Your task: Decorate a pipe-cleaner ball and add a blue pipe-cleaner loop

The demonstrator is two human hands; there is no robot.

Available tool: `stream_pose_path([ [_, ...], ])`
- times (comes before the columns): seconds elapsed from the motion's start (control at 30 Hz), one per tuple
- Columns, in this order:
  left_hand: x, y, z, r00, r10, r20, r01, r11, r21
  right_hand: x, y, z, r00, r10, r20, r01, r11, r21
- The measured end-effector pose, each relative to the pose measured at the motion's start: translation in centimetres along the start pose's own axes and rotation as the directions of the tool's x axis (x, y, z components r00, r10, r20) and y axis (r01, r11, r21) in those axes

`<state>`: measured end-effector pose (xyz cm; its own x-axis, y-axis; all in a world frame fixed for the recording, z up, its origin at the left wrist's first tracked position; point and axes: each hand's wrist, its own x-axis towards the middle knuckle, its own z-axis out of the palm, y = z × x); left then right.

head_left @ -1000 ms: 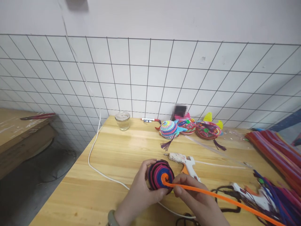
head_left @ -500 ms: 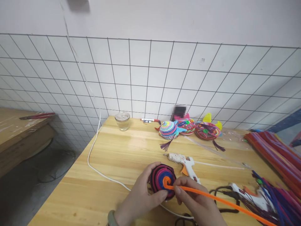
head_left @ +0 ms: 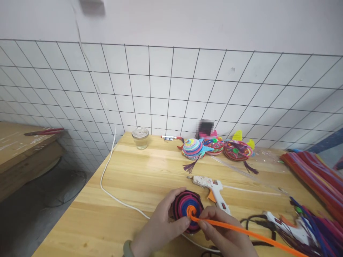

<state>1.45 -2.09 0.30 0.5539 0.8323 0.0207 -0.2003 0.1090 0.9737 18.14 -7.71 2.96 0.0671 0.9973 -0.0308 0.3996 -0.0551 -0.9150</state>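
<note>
The coiled disc (head_left: 187, 210) sits gripped in our left hand (head_left: 158, 228); our right hand (head_left: 225, 235) fingers (head_left: 206, 219) pinch the orange pipe cleaner (head_left: 241, 232).

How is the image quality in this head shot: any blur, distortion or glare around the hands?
Head view: even, soft light, no glare on the table; wide-angle bending curves the wall grid; the coiled disc and both hands are reasonably sharp; one small patch by the wall is pixelated; the orange stem reads clearly.

- Fuzzy, matt chenille: orange pipe cleaner (head_left: 241, 231) and coiled disc (head_left: 187, 210).
- Pale, smooth wood with a light sheen: surface (head_left: 128, 185).
- Glossy white plastic: glue gun (head_left: 211, 187).
- Clear glass: jar (head_left: 140, 137).
</note>
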Motion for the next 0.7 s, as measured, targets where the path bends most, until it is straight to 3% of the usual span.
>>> stream_pose_path([
  [0.17, -0.1, 0.3, 0.2, 0.999, 0.031, -0.019, -0.029, 0.996, 0.082, -0.3, 0.1, 0.3, 0.997, -0.030, -0.068, 0.030, 1.000, -0.008],
  [0.33, -0.2, 1.0, 0.2, 0.999, 0.023, 0.028, -0.025, 0.995, 0.101, -0.5, -0.1, 0.4, 0.995, -0.062, -0.072, 0.060, 0.998, -0.036],
  [0.5, -0.1, 0.4, 0.1, 1.000, -0.026, 0.013, 0.026, 1.000, 0.012, -0.4, 0.3, 0.4, 0.993, -0.115, -0.006, 0.112, 0.982, -0.154],
  [0.7, 0.5, -0.7, 0.0, 0.999, -0.043, 0.000, 0.043, 0.990, -0.135, 0.0, 1.0, 0.2, 0.950, -0.302, 0.077, 0.312, 0.922, -0.228],
])
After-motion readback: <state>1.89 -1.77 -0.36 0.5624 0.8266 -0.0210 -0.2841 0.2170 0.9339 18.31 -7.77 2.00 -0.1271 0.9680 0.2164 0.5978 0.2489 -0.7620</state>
